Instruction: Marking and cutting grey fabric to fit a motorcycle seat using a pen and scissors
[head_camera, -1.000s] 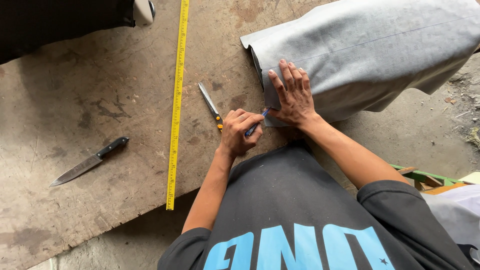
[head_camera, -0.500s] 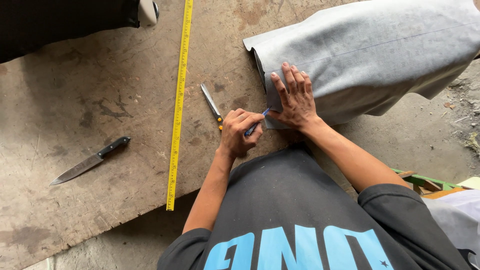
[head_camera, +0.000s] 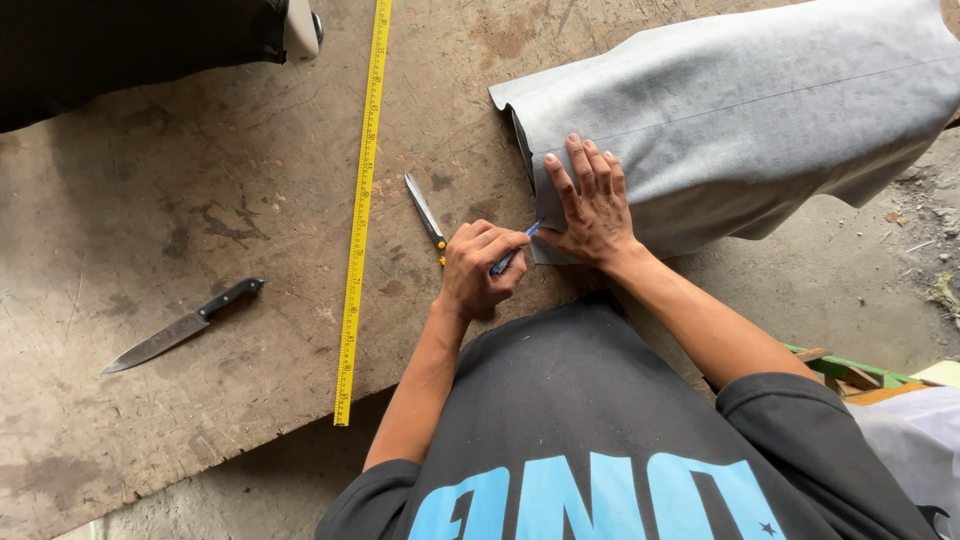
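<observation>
My left hand (head_camera: 482, 268) gripped the blue pen (head_camera: 512, 255) tight, tip at the grey sheet (head_camera: 740, 110) edge; right hand (head_camera: 592, 205) fingers spread flat, pinning it w/ firm pressure.

Blue pen (head_camera: 512, 255) tip on folded grey sheet (head_camera: 740, 120) at its corner

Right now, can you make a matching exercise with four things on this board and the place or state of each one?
Things:
1. pen
2. knife
3. tape
4. sheet

Places:
a. lies alone, far from both hands
b. held in the left hand
c. pressed flat under the right hand
d. stretched straight along the board

Pairs: 1-b, 2-a, 3-d, 4-c
</observation>
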